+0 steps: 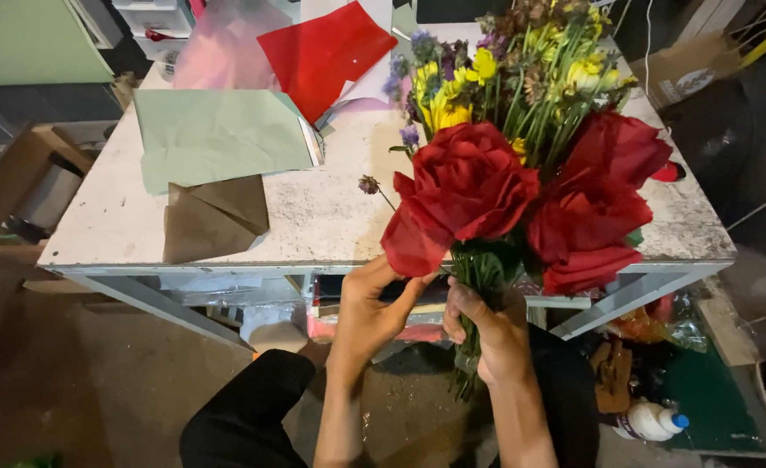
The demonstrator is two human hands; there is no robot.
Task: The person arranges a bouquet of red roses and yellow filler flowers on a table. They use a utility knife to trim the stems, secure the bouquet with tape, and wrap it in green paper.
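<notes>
My right hand (487, 329) grips the green stems (478, 269) of a bouquet just below the table's front edge. The bouquet holds large red fabric-like roses (465, 186) (604, 199) in front, with yellow flowers (452, 108) and small purple ones (409, 134) behind. My left hand (370, 312) reaches up beside the stems, its fingertips touching the lowest petal of the left red rose. Both forearms rise from the bottom of the view.
A worn white table (314, 217) carries sheets of wrapping paper: pale green (214, 134), brown (214, 217), red (322, 52) and pink (218, 43). A white bottle with a blue cap (652, 422) lies on the floor at right. A cardboard box (686, 65) stands behind the table.
</notes>
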